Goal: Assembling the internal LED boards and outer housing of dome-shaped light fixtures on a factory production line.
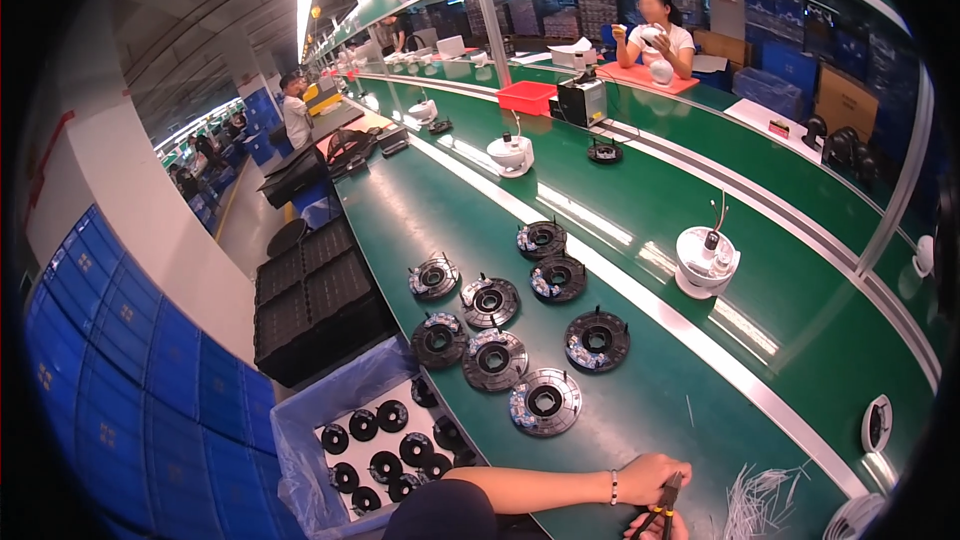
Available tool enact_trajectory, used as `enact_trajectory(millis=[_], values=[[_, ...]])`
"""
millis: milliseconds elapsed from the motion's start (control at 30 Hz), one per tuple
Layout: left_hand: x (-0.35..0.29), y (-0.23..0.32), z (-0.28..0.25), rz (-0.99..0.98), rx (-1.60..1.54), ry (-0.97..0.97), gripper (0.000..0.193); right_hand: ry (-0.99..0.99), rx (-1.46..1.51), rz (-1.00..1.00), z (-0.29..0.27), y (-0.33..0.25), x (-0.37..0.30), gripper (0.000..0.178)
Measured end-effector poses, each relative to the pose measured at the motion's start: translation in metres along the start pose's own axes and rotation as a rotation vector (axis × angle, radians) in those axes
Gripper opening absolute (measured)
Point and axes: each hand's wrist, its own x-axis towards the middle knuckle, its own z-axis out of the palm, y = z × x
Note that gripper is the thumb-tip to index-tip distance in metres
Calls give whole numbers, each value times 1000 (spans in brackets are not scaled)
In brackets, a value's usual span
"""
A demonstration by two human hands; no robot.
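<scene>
My left hand (pixel 652 477), with a beaded bracelet at the wrist, is closed above the bench near the lower edge. Whatever its fingers may grip is too small to make out. Just below it, my right hand (pixel 672 528) shows only in part, wrapped at the yellow-and-black handles of a pair of cutting pliers (pixel 664 508). The dark jaws point up beside the left hand's fingers. To the right of the hands lies a loose pile of thin white strips (pixel 762 502). Several round black parts with circuit boards, such as one black disc (pixel 545 401), rest on the bench farther left.
A blue-lined bin (pixel 300 440) of small black rings stands at left, beside stacked black crates (pixel 318 290). White housings, one a white housing (pixel 706 265) with wires, sit on the green conveyor (pixel 620 210) beyond a metal rail. A co-worker (pixel 655 40) sits across.
</scene>
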Motion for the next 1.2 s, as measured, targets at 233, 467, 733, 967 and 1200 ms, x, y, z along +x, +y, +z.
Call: enact_trajectory(millis=[233, 467, 733, 967, 1200], values=[[-4, 5, 1, -20, 13, -35, 18, -25, 7, -26, 1, 3, -5, 38], [1, -7, 9, -8, -14, -80, 20, 9, 10, -42, -1, -1, -8, 38], [2, -1, -13, -72, 33, -88, 7, 80, -223, -240, -23, -103, 25, 33], [4, 2, -7, 34, -49, -110, 6, 451, -1884, -868, -73, -247, 125, 45], [-2, -2, -13, 120, -96, -144, 5, 304, -2311, -550, -145, -275, 260, 42]])
